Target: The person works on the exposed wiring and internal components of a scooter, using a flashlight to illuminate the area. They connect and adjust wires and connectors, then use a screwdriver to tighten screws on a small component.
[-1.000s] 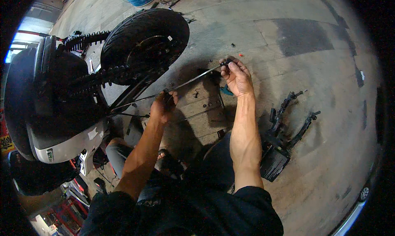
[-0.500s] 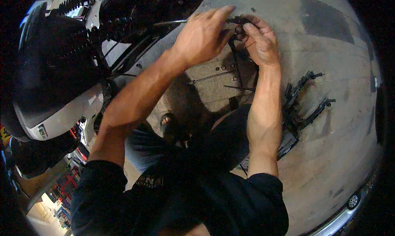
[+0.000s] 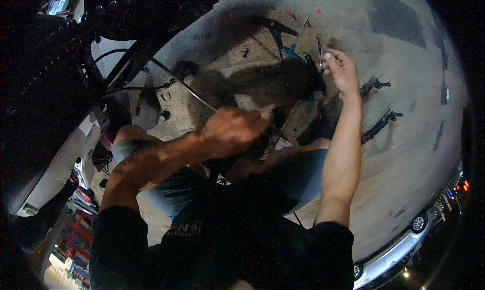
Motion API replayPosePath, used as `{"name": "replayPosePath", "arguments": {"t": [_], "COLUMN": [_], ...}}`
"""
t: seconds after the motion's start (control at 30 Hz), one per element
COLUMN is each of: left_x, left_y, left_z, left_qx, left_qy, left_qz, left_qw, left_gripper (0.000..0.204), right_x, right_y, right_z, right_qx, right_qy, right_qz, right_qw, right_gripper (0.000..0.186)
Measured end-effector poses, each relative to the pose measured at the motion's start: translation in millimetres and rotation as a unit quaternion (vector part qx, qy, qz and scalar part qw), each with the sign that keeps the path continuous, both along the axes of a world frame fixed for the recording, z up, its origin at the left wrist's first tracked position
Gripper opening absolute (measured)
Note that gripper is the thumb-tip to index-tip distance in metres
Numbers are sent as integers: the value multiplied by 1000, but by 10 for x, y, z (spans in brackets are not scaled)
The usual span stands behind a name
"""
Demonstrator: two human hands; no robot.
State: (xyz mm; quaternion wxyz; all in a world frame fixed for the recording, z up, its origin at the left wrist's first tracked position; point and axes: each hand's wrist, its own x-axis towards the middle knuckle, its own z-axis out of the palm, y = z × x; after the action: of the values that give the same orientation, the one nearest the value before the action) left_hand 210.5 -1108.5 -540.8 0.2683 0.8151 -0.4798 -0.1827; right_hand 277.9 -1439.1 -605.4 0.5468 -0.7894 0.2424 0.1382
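A silvery cable (image 3: 197,96) extends right of the motorbike (image 3: 55,113), with the left hand (image 3: 235,131) closed in a fist around it. Farther right of the motorbike, the right hand (image 3: 341,74) pinches a slim metal tool (image 3: 319,43). Between motorbike and right hand, a teal-handled tool (image 3: 290,51) lies on the floor (image 3: 414,153).

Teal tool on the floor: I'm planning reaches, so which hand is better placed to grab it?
Probably the right hand: nearer the teal tool, though holding a slim metal piece. The left hand sits farther off, apparently closed on a silvery cable.
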Motion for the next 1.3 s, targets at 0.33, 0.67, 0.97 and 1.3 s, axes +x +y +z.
{"name": "replayPosePath", "arguments": {"t": [0.33,0.67,0.97,1.3], "left_x": [473,535,622,727], "left_y": [306,289,252,128], "left_z": [-199,-189,-41,54], "left_qx": [82,30,70,-84], "left_qy": [-56,-34,41,39], "left_qz": [48,43,25,85], "left_qw": [994,998,996,992], "left_gripper": [28,16,28,23], "right_x": [-428,-2314,-2563,-2512], "right_y": [297,2064,2358,2278], "right_z": [-1330,-2120,-2407,-2249], "right_qx": [-226,-198,-303,-272], "right_qy": [-98,16,-328,-38], "right_qz": [321,421,414,407], "right_qw": [915,885,793,871], "right_gripper": [35,28,23,17]}}
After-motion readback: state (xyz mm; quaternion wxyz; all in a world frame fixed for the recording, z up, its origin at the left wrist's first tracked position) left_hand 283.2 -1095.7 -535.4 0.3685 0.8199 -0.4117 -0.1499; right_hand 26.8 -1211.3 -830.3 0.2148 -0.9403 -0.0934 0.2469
